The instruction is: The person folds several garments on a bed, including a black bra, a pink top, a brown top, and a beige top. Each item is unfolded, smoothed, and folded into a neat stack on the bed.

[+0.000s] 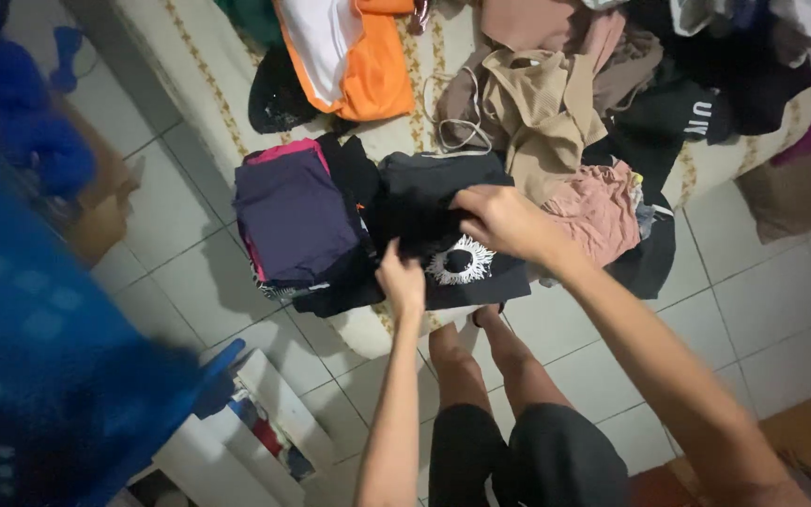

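A: Both hands are on the black T-shirt (443,221), which lies at the near edge of the mattress (180,56), just right of the folded stack (295,218) with the navy piece on top.

B: What grip does each have?

A: The right hand (504,221) comes in from the right with the arm stretched long across the frame; its fingers are curled tight, pinching a bunch of the black cloth near the middle. The left hand (401,282) reaches straight up from below, wrist bent slightly, fingers closed on the near hem beside the white round print (460,261).

B: What could go wrong?

A: I see 2 risks. The shirt sits right at the mattress edge, so a pull toward the body could drag it, and maybe the stack touching it, off onto the tiled floor (180,253). Also, the right hand holds a bunch and not a seam, so the fold may come out crooked.

B: Anything crowding it?

A: The pink garment (603,211) and the beige garment (542,113) lie just right and far of the shirt; a wide sweep of the right arm could catch them. The orange garment (359,56) lies well apart, farther back.
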